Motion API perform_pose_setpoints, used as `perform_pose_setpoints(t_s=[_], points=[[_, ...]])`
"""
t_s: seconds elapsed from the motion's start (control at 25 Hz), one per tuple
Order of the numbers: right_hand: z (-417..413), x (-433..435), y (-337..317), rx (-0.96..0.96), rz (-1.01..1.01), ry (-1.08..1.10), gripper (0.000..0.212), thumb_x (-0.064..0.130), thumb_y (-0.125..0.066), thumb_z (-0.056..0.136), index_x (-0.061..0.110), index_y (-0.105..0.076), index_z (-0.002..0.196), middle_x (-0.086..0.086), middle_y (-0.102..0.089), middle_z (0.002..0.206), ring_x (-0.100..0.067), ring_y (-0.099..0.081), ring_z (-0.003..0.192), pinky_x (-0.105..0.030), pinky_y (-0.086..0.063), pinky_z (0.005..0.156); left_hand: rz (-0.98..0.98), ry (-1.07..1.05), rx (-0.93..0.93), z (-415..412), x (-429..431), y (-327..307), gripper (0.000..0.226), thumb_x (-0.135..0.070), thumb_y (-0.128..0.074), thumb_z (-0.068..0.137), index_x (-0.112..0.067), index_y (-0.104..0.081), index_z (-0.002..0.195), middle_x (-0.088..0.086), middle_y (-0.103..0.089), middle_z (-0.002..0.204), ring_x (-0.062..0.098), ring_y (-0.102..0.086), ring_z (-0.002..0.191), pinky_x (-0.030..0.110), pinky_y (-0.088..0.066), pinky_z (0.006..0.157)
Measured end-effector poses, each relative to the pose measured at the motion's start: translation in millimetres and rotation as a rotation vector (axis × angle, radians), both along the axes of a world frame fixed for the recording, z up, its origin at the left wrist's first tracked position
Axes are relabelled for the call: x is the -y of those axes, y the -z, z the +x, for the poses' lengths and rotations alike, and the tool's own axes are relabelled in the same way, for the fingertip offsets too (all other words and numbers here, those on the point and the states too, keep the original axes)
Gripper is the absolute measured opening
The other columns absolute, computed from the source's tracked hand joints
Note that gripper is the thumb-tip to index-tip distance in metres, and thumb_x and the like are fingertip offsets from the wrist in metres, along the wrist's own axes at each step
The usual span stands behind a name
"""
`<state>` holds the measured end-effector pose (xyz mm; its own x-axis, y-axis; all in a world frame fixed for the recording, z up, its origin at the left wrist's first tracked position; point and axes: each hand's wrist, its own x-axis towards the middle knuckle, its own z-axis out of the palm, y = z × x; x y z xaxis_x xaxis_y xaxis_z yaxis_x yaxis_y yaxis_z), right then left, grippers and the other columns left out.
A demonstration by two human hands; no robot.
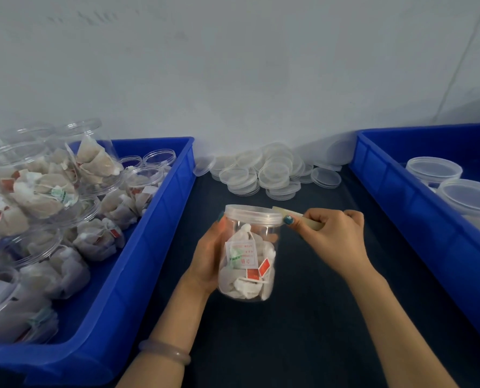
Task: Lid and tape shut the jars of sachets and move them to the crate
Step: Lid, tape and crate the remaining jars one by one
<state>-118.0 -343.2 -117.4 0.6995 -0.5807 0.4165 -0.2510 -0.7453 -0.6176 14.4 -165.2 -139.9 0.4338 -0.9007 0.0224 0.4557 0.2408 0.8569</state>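
Legible text: none.
1. White paper tag (242, 251) inside the jar (264, 236) in front of you: rows of red characters (too blurred to read).
2. Green mark (234, 257) on the same tag: unreadable.
3. Two red tags (257, 271) lower in that jar: no lettering you can make out.
4. Green-printed tag (62, 195) on a sachet (41, 201) in the left blue crate (149, 233): illegible.

1. The left crate (138, 247) runs off the left and near edges; the right crate (401, 197) runs off the right edge.
2. The jar (250, 287) hides most of the left hand (205, 261).
3. The print on the sachet labels (240, 254) is unreadable.
4. The right hand (334, 236) covers much of the tape (288, 212).
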Motion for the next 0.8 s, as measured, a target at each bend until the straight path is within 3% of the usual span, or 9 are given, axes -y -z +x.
perform_pose_setpoints(t_s=[0.12,0.28,0.36,0.44,0.52,0.6,0.8], points=[[-1.0,-5.3,-1.0,0.082,-0.003,-0.033,0.063,0.088,-0.033,0.069,0.032,-0.060,0.066,0.004,-0.059,0.056,-0.007,-0.049,0.075,-0.028,-0.018,0.085,0.017,-0.022,-0.023,0.4,3.3,2.9,0.064,-0.063,-0.054,0.089,-0.015,-0.067,0.129,0.017,-0.064,0.131,0.033,-0.060,0.122,0.051,-0.044,0.109],[-3.7,-7.2,0.9,0.085,-0.121,0.078,0.065,0.086,-0.035,0.070,0.029,-0.067,0.075,0.006,-0.057,0.061,-0.004,-0.046,0.070,-0.025,-0.016,0.084,0.122,-0.326,0.149,-2.3,12.0,-0.2,0.043,-0.058,-0.049,0.091,-0.030,-0.078,0.107,0.006,-0.074,0.115,0.024,-0.069,0.111,0.035,-0.057,0.085],[-4.2,-9.6,5.4,0.058,-0.161,0.118,0.067,0.086,-0.035,0.071,0.026,-0.064,0.068,0.007,-0.052,0.054,-0.007,-0.048,0.063,-0.028,-0.020,0.084,0.148,-0.548,0.354,-1.6,14.8,-0.2,0.031,-0.046,-0.050,0.096,-0.031,-0.075,0.109,-0.003,-0.073,0.115,0.015,-0.068,0.111,0.032,-0.056,0.087],[-4.4,-14.3,10.7,0.035,-0.190,0.143,0.069,0.087,-0.035,0.071,0.023,-0.056,0.060,0.006,-0.048,0.047,-0.010,-0.046,0.057,-0.030,-0.026,0.084,0.142,-0.569,0.528,-4.0,15.1,-2.6,0.042,-0.055,-0.048,0.096,-0.027,-0.067,0.121,-0.010,-0.071,0.119,0.006,-0.064,0.114,0.028,-0.054,0.094],[-3.7,-18.1,14.9,0.046,-0.189,0.145,0.069,0.089,-0.036,0.070,0.022,-0.047,0.054,0.006,-0.043,0.041,-0.012,-0.040,0.056,-0.031,-0.031,0.079,0.174,-0.461,0.652,-5.6,15.3,-3.2,0.068,-0.070,-0.063,0.079,-0.027,-0.056,0.131,-0.020,-0.066,0.122,-0.001,-0.060,0.117,0.019,-0.050,0.095],[-3.6,-18.3,14.7,0.009,-0.198,0.104,0.068,0.088,-0.034,0.072,0.023,-0.044,0.055,0.007,-0.041,0.041,-0.018,-0.039,0.057,-0.033,-0.032,0.075,0.234,-0.412,0.789,-4.5,17.4,-1.2,0.085,-0.060,-0.082,0.060,-0.030,-0.048,0.133,-0.030,-0.060,0.120,-0.007,-0.056,0.116,0.009,-0.046,0.089],[-15.8,-1.9,14.2,-0.027,-0.416,-0.034,0.049,0.063,-0.033,0.093,0.025,-0.050,0.066,0.009,-0.045,0.053,-0.013,-0.044,0.054,-0.036,-0.028,0.076,0.263,-0.467,0.847,9.7,15.5,-2.7,0.081,-0.054,-0.089,0.053,-0.034,-0.055,0.124,-0.029,-0.062,0.117,-0.007,-0.058,0.112,0.008,-0.047,0.084]])
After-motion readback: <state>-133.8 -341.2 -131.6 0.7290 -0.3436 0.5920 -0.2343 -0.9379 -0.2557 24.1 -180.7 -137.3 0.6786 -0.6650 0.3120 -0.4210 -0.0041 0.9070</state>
